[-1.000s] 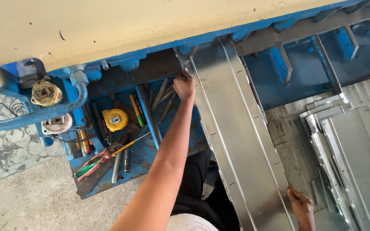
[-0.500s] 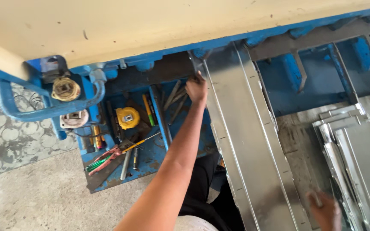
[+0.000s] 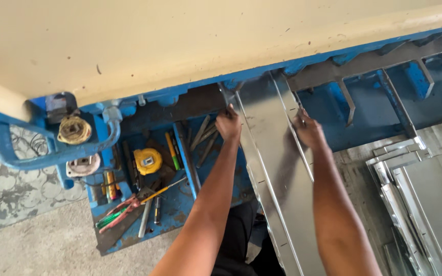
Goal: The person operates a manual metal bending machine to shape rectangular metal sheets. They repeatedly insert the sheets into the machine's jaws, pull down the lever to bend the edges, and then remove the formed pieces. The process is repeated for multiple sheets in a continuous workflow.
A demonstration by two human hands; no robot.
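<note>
Under the blue machine's [image 3: 333,56] front edge, your long folded sheet-metal panel [image 3: 277,168] runs from the machine down toward you, between your two arms. Your left hand [image 3: 228,124] is on its left flange near the top end, fingers curled over the edge, closed grip as far as you can see. Your right hand [image 3: 308,130] sits on the right flange at about the same height, fingers bent onto the fold; whether it pinches the edge or only presses on it, cannot tell. Just left of the panel is the blue tool tray [image 3: 180,204]: yellow tape measure [image 3: 148,161] in it, red-handled pliers [image 3: 121,212] and a green-handled tool at the near corner, a yellow-handled screwdriver [image 3: 162,190] lying across, markers and a few grey steel bars [image 3: 203,135] near your left hand. A blue pipe handle [image 3: 52,158] loops off the machine's left side, with a roll of twine [image 3: 74,130] beside it. Right of you, a stack of similar folded panels [image 3: 425,189] lies on the floor, well apart from your hands.
</note>
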